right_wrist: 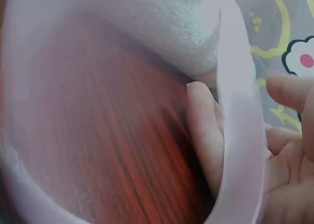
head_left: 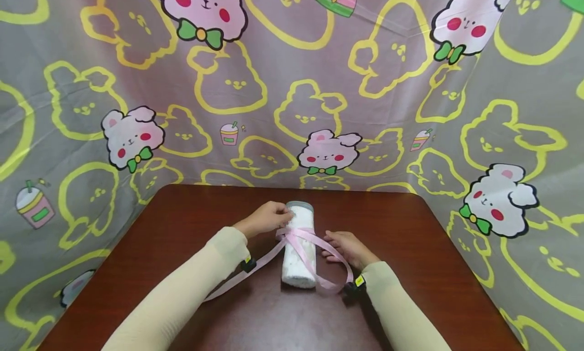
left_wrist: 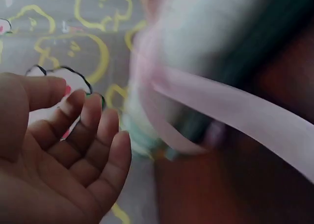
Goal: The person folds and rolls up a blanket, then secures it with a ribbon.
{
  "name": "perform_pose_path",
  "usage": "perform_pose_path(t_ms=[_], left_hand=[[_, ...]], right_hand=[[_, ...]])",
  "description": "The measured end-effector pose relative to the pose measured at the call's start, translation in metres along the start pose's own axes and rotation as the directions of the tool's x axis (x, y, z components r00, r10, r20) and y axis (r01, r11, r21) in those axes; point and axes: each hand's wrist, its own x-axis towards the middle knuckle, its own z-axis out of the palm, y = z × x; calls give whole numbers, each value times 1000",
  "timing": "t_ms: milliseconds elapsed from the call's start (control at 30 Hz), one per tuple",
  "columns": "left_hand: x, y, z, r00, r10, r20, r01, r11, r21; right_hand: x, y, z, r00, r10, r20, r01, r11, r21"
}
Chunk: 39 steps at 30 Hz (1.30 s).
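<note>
A rolled white towel [head_left: 298, 267] with a grey-green far end lies lengthwise on the table. Around its middle runs a pink ribbon [head_left: 298, 233], with a loop out to the right and a long tail to the left. My left hand [head_left: 269, 218] is at the towel's upper left side; in the left wrist view its loosely bent fingers [left_wrist: 110, 170] hold nothing. On the right, my right hand [head_left: 349, 247] is beside the ribbon loop with relaxed fingers. The right wrist view has the ribbon [right_wrist: 240, 116] passing in front of that hand, fingertips close to the towel [right_wrist: 167, 33].
The brown wooden table [head_left: 182, 224] has a far edge behind the towel. A grey curtain [head_left: 274, 112] with cartoon rabbits and yellow outlines surrounds it at the back and sides. Each wrist carries a small black camera, such as the right one [head_left: 355, 286].
</note>
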Motion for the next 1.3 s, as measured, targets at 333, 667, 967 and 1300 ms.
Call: perform_pose_path(t_ms=[333,667,967,1300], left_hand=[[-37,-55,15,979,-187,83,199,964,-174],[-38,-69,23,959,-236,154,281,852,-442],[-41,-71,24,967,-211,140,252,853,-457],[-48,-78,17,971,-193,144,240,823,-515]], right_hand=[[-8,-4,-9,990,-25,137,34,997,-65],[-17,-1,-18,968,-20,250,50,992,-114],[-38,-5,-46,935,4,354,74,976,-206],[-64,-8,-72,921,24,389,92,957,-276]])
